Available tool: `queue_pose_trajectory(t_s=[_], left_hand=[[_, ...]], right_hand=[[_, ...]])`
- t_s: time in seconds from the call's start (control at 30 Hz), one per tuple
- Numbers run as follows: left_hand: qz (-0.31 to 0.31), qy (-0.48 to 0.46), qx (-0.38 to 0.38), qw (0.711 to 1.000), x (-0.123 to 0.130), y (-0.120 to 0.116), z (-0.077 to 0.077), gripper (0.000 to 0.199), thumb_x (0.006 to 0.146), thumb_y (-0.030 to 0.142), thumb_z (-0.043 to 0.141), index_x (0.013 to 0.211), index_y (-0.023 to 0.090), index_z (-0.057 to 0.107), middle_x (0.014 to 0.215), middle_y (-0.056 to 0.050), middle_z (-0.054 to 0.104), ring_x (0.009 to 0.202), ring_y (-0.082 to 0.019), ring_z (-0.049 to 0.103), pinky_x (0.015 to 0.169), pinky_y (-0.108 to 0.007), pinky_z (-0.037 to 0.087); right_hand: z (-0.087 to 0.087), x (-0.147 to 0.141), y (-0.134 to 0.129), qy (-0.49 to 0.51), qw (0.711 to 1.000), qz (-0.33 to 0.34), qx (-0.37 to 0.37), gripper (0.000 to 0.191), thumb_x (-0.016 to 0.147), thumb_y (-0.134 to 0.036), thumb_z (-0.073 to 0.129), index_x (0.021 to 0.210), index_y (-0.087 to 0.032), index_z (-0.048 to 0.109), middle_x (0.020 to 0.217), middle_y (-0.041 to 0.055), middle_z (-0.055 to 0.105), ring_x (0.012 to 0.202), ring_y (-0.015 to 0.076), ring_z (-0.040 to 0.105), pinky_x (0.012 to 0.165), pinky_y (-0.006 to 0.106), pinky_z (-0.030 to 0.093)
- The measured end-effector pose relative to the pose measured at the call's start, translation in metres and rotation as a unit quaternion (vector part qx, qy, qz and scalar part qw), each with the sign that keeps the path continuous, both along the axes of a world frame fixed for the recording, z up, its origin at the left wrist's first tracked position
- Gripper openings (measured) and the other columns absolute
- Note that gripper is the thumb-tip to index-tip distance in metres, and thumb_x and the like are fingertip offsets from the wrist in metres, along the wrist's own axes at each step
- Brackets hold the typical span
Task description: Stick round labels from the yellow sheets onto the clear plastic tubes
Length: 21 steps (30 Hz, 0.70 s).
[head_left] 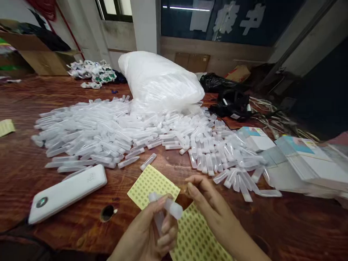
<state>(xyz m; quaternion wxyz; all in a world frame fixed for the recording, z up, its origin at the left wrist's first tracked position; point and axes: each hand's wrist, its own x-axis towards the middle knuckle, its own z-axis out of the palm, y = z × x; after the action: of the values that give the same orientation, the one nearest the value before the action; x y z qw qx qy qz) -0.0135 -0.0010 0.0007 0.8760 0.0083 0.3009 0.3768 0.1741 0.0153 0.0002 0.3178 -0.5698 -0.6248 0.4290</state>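
Translucent plastic, the small capped tube (166, 207) is sitting clenched in the left hand (152, 235), low in the view above a yellow dotted sticker sheet (152, 183). The right hand (209, 206) is hovering just beside it, fingertips pinched together; whether they are gripping a sticker cannot be told. The smooth, round tube is looking slippery, so a loose hold could be letting it roll away into the heap of identical tubes (108, 134) spreading across the glossy wooden table (299, 224), beside a white power bank (67, 192).
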Motion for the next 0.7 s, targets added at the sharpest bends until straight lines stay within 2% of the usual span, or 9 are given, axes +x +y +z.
queue_pose_trajectory(t_s=[0.07, 0.13, 0.23, 0.3, 0.4, 0.5, 0.57, 0.63, 0.7], left_hand=[[0.03, 0.027, 0.02, 0.999, -0.011, -0.002, 0.0, 0.029, 0.08, 0.036, 0.092, 0.084, 0.015, 0.072, 0.068, 0.003, 0.056, 0.051, -0.007, 0.041, 0.05, -0.018, 0.034], [0.051, 0.054, 0.05, 0.996, -0.019, -0.004, -0.001, 0.026, 0.086, 0.037, 0.088, 0.083, 0.016, 0.072, 0.071, 0.002, 0.058, 0.056, -0.009, 0.047, 0.053, -0.021, 0.04], [0.059, 0.097, 0.074, 0.991, -0.024, -0.006, -0.003, 0.025, 0.087, 0.038, 0.086, 0.081, 0.017, 0.073, 0.082, -0.003, 0.068, 0.074, -0.018, 0.063, 0.068, -0.027, 0.054], [0.055, 0.133, 0.096, 0.985, -0.027, -0.005, -0.002, 0.026, 0.087, 0.041, 0.085, 0.086, 0.016, 0.077, 0.09, -0.007, 0.072, 0.087, -0.023, 0.067, 0.081, -0.033, 0.057], [0.062, 0.187, 0.146, 0.969, -0.032, 0.001, 0.002, 0.026, 0.09, 0.043, 0.082, 0.091, 0.017, 0.078, 0.091, -0.006, 0.073, 0.089, -0.022, 0.067, 0.089, -0.032, 0.057], [0.078, 0.224, 0.18, 0.955, -0.038, 0.007, 0.012, 0.024, 0.087, 0.042, 0.085, 0.097, 0.022, 0.076, 0.083, -0.001, 0.066, 0.078, -0.016, 0.061, 0.076, -0.025, 0.056], [0.059, 0.221, 0.192, 0.954, -0.042, 0.006, 0.021, 0.027, 0.085, 0.045, 0.087, 0.097, 0.024, 0.074, 0.072, 0.003, 0.058, 0.065, -0.013, 0.053, 0.063, -0.022, 0.052], [0.0, 0.201, 0.199, 0.959, -0.043, 0.002, 0.03, 0.031, 0.085, 0.05, 0.085, 0.095, 0.024, 0.073, 0.062, 0.006, 0.047, 0.054, -0.01, 0.04, 0.051, -0.02, 0.04], [-0.085, 0.196, 0.208, 0.955, -0.039, -0.003, 0.037, 0.038, 0.084, 0.057, 0.084, 0.094, 0.023, 0.072, 0.06, 0.006, 0.042, 0.051, -0.008, 0.031, 0.048, -0.02, 0.029]], right_hand=[[-0.005, 0.0, 0.008, -0.024, 1.0, 0.013, 0.01, 0.035, 0.103, -0.051, 0.049, 0.124, -0.024, 0.058, 0.123, 0.0094, 0.065, 0.117, 0.0259, 0.062, 0.1, 0.042, 0.051], [-0.011, -0.005, 0.016, -0.054, 0.998, 0.023, 0.023, 0.044, 0.095, -0.047, 0.063, 0.13, -0.021, 0.059, 0.131, 0.0138, 0.062, 0.127, 0.0339, 0.055, 0.109, 0.054, 0.042], [-0.02, -0.017, 0.024, -0.079, 0.996, 0.036, 0.036, 0.054, 0.086, -0.035, 0.072, 0.135, -0.019, 0.058, 0.131, 0.0151, 0.063, 0.127, 0.0391, 0.052, 0.11, 0.062, 0.035], [-0.024, -0.023, 0.027, -0.08, 0.995, 0.044, 0.036, 0.055, 0.086, -0.027, 0.07, 0.138, -0.02, 0.057, 0.124, 0.0127, 0.065, 0.121, 0.0368, 0.056, 0.107, 0.06, 0.038], [-0.025, -0.025, 0.029, -0.064, 0.997, 0.043, 0.025, 0.056, 0.089, -0.022, 0.063, 0.143, -0.024, 0.053, 0.106, 0.0074, 0.064, 0.101, 0.0287, 0.062, 0.091, 0.05, 0.049], [-0.015, -0.02, 0.025, -0.023, 0.999, 0.039, 0.012, 0.053, 0.093, -0.024, 0.058, 0.145, -0.029, 0.048, 0.097, 0.0026, 0.06, 0.082, 0.0196, 0.062, 0.071, 0.034, 0.053], [-0.003, -0.011, 0.018, 0.005, 0.999, 0.033, 0.014, 0.052, 0.094, -0.026, 0.057, 0.145, -0.032, 0.047, 0.097, 0.0012, 0.059, 0.081, 0.0168, 0.063, 0.067, 0.029, 0.054], [0.009, 0.002, 0.005, 0.039, 0.999, 0.027, 0.012, 0.053, 0.094, -0.027, 0.06, 0.144, -0.034, 0.046, 0.098, 0.0003, 0.06, 0.086, 0.0161, 0.065, 0.073, 0.028, 0.056], [0.014, 0.016, -0.009, 0.092, 0.995, 0.027, -0.019, 0.054, 0.091, -0.027, 0.065, 0.142, -0.035, 0.047, 0.098, -0.0002, 0.062, 0.09, 0.0161, 0.068, 0.076, 0.027, 0.058]])
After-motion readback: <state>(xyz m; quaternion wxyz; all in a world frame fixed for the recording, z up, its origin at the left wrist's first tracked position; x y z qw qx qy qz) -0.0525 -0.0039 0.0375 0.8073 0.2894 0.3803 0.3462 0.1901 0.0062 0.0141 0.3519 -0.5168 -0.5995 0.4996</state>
